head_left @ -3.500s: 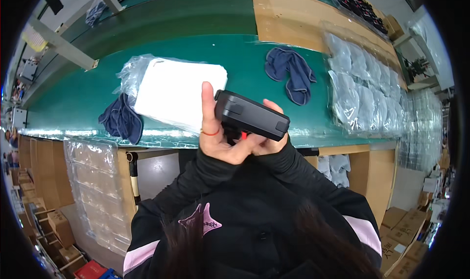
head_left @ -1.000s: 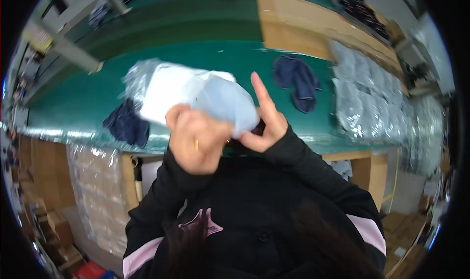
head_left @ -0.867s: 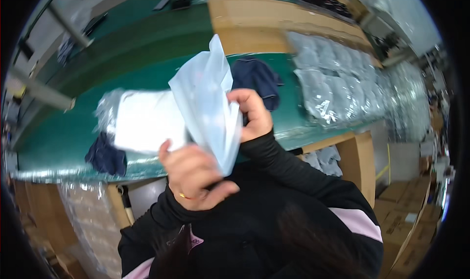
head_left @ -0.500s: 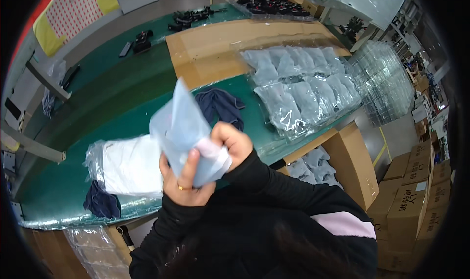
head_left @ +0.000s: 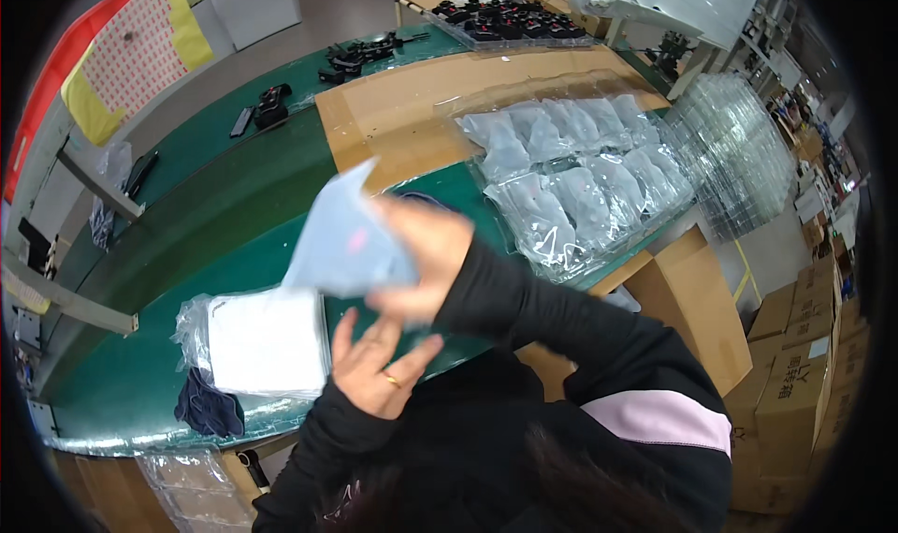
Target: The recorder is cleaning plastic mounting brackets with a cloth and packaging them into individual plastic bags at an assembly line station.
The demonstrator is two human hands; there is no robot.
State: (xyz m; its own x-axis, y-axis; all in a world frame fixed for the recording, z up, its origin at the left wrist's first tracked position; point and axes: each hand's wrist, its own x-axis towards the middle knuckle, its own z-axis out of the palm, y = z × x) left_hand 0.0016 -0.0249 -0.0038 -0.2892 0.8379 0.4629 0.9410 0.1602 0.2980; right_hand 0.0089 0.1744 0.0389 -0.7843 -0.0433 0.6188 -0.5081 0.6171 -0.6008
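Note:
My right hand (head_left: pixel 428 252) grips a pale blue plastic bag (head_left: pixel 341 238) by its right edge, above the green table (head_left: pixel 253 243). A pink spot shows on the bag; its contents cannot be made out, and motion blurs it. Just below, my left hand (head_left: pixel 379 369) is empty, with its fingers spread and a ring on one of them. To its left lies a stack of white bags or sheets (head_left: pixel 267 341) in clear plastic. A clear tray (head_left: pixel 561 266) at the right holds several similar pale blue filled bags (head_left: pixel 533 215).
A dark blue cloth (head_left: pixel 208 407) lies at the near left edge; another (head_left: pixel 421 198) is mostly behind my right hand. Cardboard (head_left: pixel 374 121) covers the table farther back. An opened carton (head_left: pixel 697 299) stands at right, before stacked clear trays (head_left: pixel 734 149). Black parts (head_left: pixel 510 18) fill a far tray.
My left hand has let go of the pale blue bag and opened below it. My right hand has moved up and left with the bag, which has turned.

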